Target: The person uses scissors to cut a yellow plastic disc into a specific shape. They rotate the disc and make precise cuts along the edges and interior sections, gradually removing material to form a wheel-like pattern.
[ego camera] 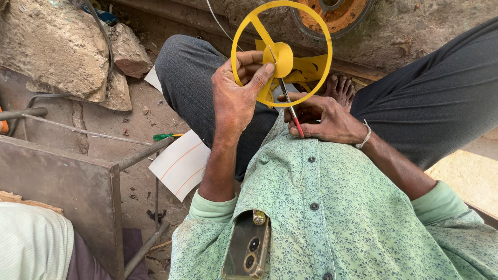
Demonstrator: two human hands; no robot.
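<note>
Two bare hands are in view: the left hand (236, 98) and the right hand (327, 119), both near the middle. One round yellow plastic wheel with spokes and a centre hub (282, 52) sits between them, with more flat yellow cut-out pieces (311, 67) behind it; their number cannot be told. One thin metal tool with a red handle (290, 109) shows. One smartphone in a clear case (248, 248) sits in the near shirt pocket. One white sheet with orange lines (181, 163) lies on the ground at left. One green-tipped stick (166, 137) lies beside it. One rusty orange metal disc (337, 15) stands far. Two large rough stones (57, 52) sit far left. One bare foot (340, 88) shows.
</note>
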